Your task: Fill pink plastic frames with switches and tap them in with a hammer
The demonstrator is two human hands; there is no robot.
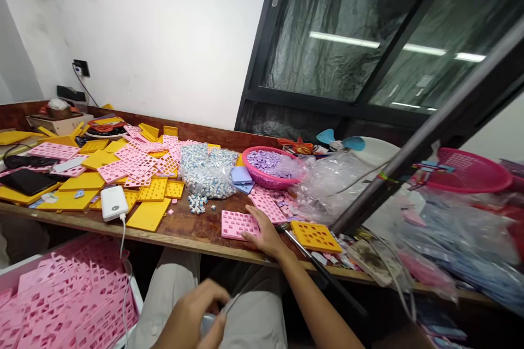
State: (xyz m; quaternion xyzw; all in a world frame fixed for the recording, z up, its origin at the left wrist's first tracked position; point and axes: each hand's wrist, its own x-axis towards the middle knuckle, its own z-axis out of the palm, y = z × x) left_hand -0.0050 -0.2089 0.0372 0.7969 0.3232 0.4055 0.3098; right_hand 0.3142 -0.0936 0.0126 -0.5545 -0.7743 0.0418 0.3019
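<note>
My right hand (267, 235) grips the right end of a small pink panel with square holes (235, 223), near the table's front edge. Its thumb and fingers lie over the panel. My left hand (194, 313), low over my lap and blurred, is closed around a tool with a grey-blue handle (207, 324) and a thin shaft; its exact kind I cannot make out. Behind the right hand lies another pink panel (268, 204). A yellow panel with square holes (315, 236) sits to that hand's right.
A pink basket of purple pieces (268, 182) and clear bags of blue-white pieces (208, 174) stand behind. Yellow and pink panels (131, 161) crowd the left. A white power bank (114, 203) trails a cable. A slanted metal pole (413, 152) rises at right; a bin of pink panels (140, 299) stands below.
</note>
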